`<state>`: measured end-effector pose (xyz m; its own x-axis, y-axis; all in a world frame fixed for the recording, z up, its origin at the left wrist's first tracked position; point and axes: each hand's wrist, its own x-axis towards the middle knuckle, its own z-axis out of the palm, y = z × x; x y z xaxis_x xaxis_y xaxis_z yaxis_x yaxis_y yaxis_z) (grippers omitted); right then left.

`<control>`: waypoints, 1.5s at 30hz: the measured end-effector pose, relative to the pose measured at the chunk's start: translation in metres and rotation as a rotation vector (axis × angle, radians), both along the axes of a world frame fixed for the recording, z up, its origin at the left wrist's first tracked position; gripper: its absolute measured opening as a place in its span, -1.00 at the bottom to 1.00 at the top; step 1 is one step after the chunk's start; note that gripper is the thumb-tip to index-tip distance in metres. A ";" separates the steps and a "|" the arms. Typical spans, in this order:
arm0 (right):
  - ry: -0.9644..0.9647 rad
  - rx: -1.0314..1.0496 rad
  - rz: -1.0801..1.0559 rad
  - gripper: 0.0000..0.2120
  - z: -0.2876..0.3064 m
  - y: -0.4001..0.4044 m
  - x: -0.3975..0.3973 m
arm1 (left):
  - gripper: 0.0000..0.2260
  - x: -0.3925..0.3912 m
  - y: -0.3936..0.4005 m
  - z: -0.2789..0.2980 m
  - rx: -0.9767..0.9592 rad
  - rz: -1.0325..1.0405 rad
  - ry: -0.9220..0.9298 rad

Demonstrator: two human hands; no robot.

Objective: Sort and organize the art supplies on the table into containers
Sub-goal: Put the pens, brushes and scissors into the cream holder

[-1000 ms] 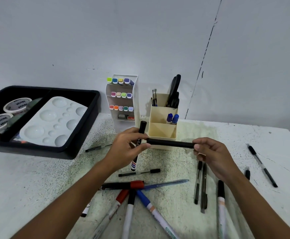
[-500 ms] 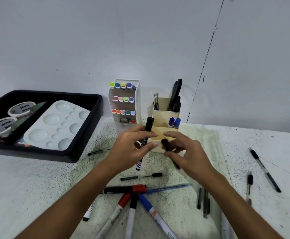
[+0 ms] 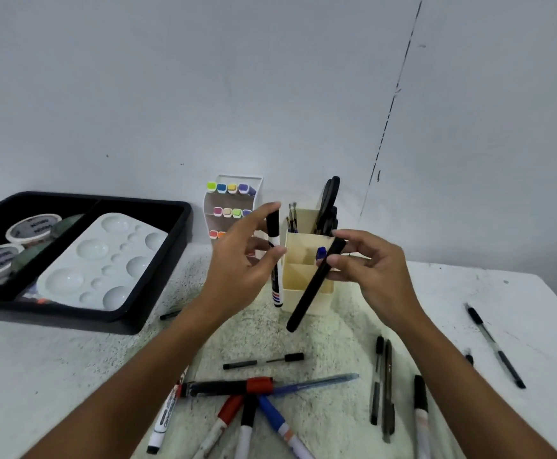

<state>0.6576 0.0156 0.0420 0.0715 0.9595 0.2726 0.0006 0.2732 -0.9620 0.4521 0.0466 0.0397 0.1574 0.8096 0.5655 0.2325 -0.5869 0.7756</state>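
My left hand (image 3: 240,266) pinches a white marker with a black cap (image 3: 274,260), held nearly upright in front of the cream pen holder (image 3: 303,293). My right hand (image 3: 373,270) grips the top end of a long black pen (image 3: 313,286), which slants down to the left across the holder's front. The holder contains blue-capped markers (image 3: 320,253), thin brushes (image 3: 292,215) and black scissors (image 3: 330,203). Several loose markers (image 3: 247,409) and pens (image 3: 383,385) lie on the table near me.
A white rack of coloured markers (image 3: 232,200) stands behind my left hand. A black tray (image 3: 157,260) at the left holds a white paint palette (image 3: 98,260) and round tubs (image 3: 33,226). More pens (image 3: 495,346) lie at the right.
Both hands have risen toward the pen holder. My right hand has swung the black pen from lying sideways to a steep slant in front of the holder.
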 end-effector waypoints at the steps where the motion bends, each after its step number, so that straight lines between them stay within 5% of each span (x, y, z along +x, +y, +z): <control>1: -0.002 0.025 -0.026 -0.69 0.007 0.005 0.001 | -0.48 0.003 0.004 0.005 0.042 0.011 -0.012; 13: -0.024 0.207 -0.267 -0.66 0.045 0.045 0.001 | -0.56 0.023 0.048 0.014 0.412 0.160 0.078; 23: -0.468 0.361 -0.275 -0.72 0.009 0.048 -0.013 | -0.60 0.026 0.047 -0.015 0.234 0.028 0.073; 31: -0.929 0.210 -0.177 -0.70 -0.002 0.051 -0.019 | -0.76 0.032 0.055 -0.037 0.081 -0.057 0.109; 45: -1.053 0.074 -0.280 -0.85 -0.013 0.051 -0.018 | -0.79 0.034 0.055 -0.054 0.010 -0.019 0.289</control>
<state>0.6397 0.0664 0.0287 -0.0187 0.9242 0.3815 0.8850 0.1929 -0.4238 0.4856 0.1014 -0.0143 0.3288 0.7994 0.5028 0.4318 -0.6007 0.6728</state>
